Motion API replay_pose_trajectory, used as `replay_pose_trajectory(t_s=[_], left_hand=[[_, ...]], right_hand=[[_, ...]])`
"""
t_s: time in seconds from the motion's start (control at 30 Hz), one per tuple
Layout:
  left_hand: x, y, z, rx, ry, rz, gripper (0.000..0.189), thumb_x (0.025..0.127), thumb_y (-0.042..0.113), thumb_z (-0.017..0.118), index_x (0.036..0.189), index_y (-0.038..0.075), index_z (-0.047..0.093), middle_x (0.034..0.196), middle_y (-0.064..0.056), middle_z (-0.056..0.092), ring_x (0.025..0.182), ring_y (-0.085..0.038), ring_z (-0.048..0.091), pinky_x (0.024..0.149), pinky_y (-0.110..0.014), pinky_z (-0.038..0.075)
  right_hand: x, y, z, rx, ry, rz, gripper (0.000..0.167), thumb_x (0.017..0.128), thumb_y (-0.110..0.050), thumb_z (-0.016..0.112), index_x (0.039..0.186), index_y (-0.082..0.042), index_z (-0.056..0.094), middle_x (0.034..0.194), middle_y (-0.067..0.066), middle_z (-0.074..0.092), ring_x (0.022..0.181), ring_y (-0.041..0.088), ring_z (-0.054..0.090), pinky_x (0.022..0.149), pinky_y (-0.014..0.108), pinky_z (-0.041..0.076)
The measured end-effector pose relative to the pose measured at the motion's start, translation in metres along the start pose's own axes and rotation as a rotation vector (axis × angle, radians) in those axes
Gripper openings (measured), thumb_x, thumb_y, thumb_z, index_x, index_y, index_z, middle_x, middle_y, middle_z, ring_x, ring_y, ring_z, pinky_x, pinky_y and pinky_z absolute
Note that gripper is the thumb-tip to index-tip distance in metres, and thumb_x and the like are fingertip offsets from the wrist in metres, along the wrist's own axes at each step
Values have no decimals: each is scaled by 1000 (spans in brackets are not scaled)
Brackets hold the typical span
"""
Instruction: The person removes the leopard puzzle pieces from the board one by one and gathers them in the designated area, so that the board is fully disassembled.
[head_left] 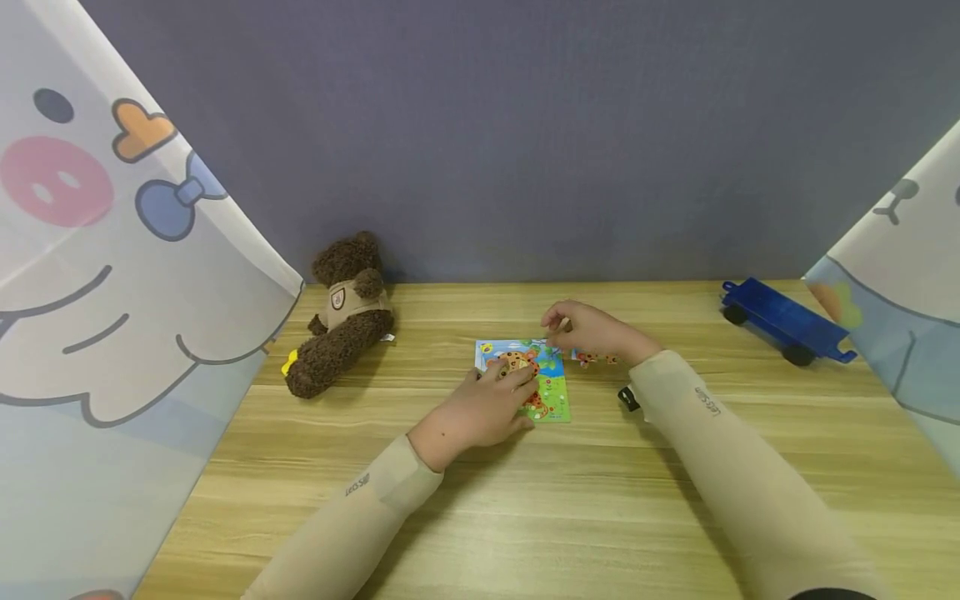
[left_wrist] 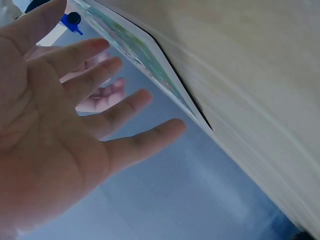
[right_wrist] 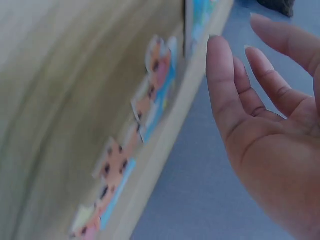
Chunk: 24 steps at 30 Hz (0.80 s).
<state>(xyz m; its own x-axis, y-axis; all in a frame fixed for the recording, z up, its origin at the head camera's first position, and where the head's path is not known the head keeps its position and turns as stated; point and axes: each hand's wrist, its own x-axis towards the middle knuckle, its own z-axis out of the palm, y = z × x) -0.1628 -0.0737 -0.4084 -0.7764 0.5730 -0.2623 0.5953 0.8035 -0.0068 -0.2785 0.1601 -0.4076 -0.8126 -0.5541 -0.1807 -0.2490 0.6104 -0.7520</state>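
Observation:
A jigsaw puzzle board with a spotted cartoon animal on a green and blue scene lies on the table. My left hand is over its left and middle part, fingers spread and nearly straight; whether the fingertips touch it I cannot tell. Above the board's upper right corner hovers my right hand, its fingers loosely bent and nothing visible between them. Loose puzzle pieces, orange with dark spots and blue edges, lie in a row to the right of the board. In the head view my right hand partly hides them.
A brown teddy bear in a beige top leans at the back left of the wooden table. At the back right stands a blue toy wagon with black wheels. A grey partition rises behind the table.

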Motion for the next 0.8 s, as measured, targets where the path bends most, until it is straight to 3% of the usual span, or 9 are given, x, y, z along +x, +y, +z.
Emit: replay_pose_trajectory(t_s=[0.17, 0.33, 0.47, 0.57, 0.8], left_hand=[[1, 2, 0, -2, -2, -1, 67, 109, 57, 51, 167, 26, 40, 178, 4, 31, 165, -40, 27, 122, -68, 43], [2, 4, 0, -19, 0, -20, 68, 109, 58, 51, 168, 26, 38, 176, 0, 32, 164, -40, 29, 124, -66, 43], [3, 5, 1, -20, -8, -31, 67, 110, 58, 49, 168, 26, 39, 176, -1, 32, 164, -41, 29, 124, -65, 43], [3, 6, 2, -14, -20, -37, 68, 109, 59, 49, 168, 26, 39, 175, -1, 34, 163, -41, 30, 123, -64, 44], [2, 8, 1, -8, -23, -48, 69, 108, 61, 50, 167, 27, 40, 174, 0, 37, 160, -40, 35, 121, -64, 47]], right_hand=[[3, -1, 10, -17, -32, 26, 40, 101, -14, 75, 137, -3, 60, 137, 21, 54, 78, 24, 61, 55, 37, 55], [2, -4, 14, -40, -30, 40, 41, 98, -15, 78, 135, -5, 63, 137, 19, 52, 111, 29, 58, 54, 32, 54], [3, -5, 15, -45, -44, 36, 42, 96, -12, 79, 135, -5, 64, 138, 18, 51, 119, 34, 56, 56, 27, 52], [4, -6, 16, -69, -52, 15, 43, 95, -10, 79, 134, -4, 65, 137, 19, 52, 122, 34, 56, 62, 28, 55], [6, -5, 16, -136, -54, -6, 42, 93, -10, 81, 132, -4, 66, 128, 16, 57, 117, 30, 57, 100, 40, 54]])
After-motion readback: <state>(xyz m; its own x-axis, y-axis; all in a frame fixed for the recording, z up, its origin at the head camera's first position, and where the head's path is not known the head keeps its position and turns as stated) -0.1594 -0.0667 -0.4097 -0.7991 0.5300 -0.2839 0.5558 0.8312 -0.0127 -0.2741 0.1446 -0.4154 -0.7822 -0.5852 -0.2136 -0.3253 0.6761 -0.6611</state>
